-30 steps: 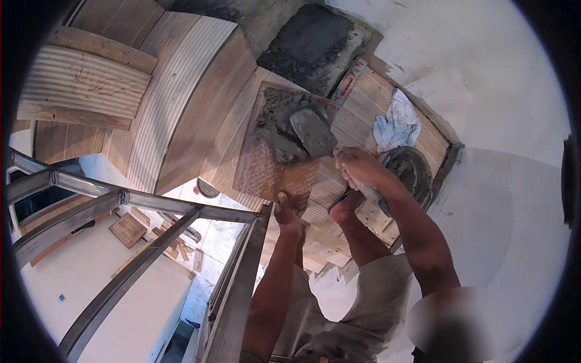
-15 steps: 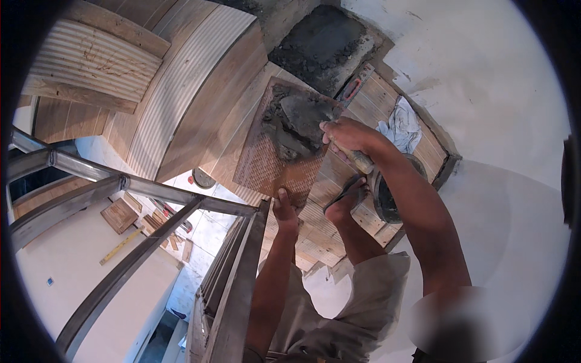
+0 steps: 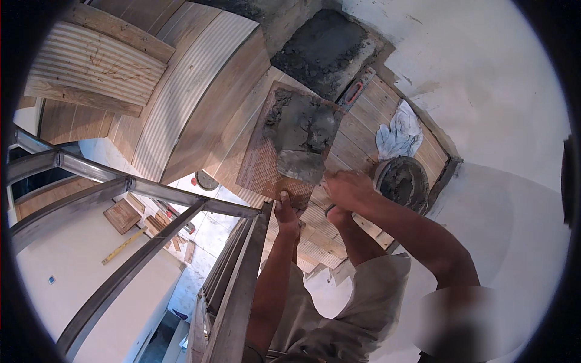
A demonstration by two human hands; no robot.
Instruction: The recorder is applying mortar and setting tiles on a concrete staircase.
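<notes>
My left hand (image 3: 286,213) grips the near edge of a tile (image 3: 255,163), thumb on top. Its patterned reddish-brown face is up. Grey mortar (image 3: 305,124) covers the far and right part of that face. My right hand (image 3: 350,190) is closed round a trowel (image 3: 301,166), whose handle is mostly hidden by the fingers. The trowel's blade lies flat against the mortar near the tile's middle right. Beyond the tile, a bed of dark mortar (image 3: 327,39) fills the corner by the wall.
A bucket of mortar (image 3: 404,184) stands right of my right hand, with a white cloth (image 3: 399,132) beyond it. A spirit level (image 3: 356,88) lies by the mortar bed. Wood-look tiled steps (image 3: 212,109) descend leftward. A metal railing (image 3: 163,193) runs along my left.
My right hand has drawn the trowel nearer to me across the tile, from the far right mortar to its middle. The mortar looks flatter there. My left hand stays put.
</notes>
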